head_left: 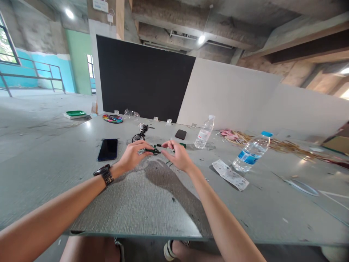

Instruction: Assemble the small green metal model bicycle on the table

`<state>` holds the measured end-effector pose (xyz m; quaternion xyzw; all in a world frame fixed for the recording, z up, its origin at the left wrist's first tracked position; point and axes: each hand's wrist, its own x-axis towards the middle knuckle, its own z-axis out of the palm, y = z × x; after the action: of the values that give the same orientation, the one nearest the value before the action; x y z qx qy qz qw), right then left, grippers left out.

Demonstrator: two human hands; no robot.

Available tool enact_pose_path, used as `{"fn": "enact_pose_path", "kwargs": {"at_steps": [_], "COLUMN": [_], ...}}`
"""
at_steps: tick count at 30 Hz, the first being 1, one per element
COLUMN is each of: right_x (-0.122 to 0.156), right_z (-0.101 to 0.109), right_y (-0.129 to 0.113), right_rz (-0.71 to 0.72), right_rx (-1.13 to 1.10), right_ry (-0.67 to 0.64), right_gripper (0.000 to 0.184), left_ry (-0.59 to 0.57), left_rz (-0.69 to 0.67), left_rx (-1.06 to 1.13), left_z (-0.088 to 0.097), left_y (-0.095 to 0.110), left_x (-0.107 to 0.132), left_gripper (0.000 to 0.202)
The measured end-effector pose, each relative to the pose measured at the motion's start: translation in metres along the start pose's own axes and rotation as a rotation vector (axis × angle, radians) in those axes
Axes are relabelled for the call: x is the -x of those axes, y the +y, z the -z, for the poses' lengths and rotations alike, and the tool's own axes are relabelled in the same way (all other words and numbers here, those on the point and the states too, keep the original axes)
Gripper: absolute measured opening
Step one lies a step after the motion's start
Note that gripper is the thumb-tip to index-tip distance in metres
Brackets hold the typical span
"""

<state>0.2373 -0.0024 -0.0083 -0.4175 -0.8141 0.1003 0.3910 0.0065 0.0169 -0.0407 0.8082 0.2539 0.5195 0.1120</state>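
Both my hands meet over the middle of the grey table. My left hand, with a dark watch on its wrist, is closed on a small green and black metal part that looks like a model frame. My right hand pinches a thin dark tool whose tip points at that part. Just behind the hands stands a small black model wheel assembly.
A dark phone lies left of my hands and a smaller dark phone behind them. Two plastic water bottles stand at the right, near a paper leaflet. A paint palette sits far back; straw-like scraps lie far right.
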Motion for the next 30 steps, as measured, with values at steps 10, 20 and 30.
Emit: {"fn": "enact_pose_path", "kwargs": {"at_steps": [10,20,30], "right_x": [0.009,0.009,0.007], "right_z": [0.012,-0.005,0.002], "right_y": [0.043,0.05,0.032], "right_rz": [-0.335,-0.386,-0.324], "right_rx": [0.21,0.188,0.212], "right_ry": [-0.251,-0.269,-0.422], "right_gripper": [0.024,0.024,0.02], "left_ry": [-0.101,-0.017,-0.201], "left_rz": [-0.024,0.012,0.031], "left_rx": [0.011,-0.011,-0.044], "left_z": [0.001,0.005,0.006], "left_y": [-0.009,-0.008,-0.016], "left_x": [0.002,-0.001,0.002], "left_gripper": [0.017,0.02,0.029]}}
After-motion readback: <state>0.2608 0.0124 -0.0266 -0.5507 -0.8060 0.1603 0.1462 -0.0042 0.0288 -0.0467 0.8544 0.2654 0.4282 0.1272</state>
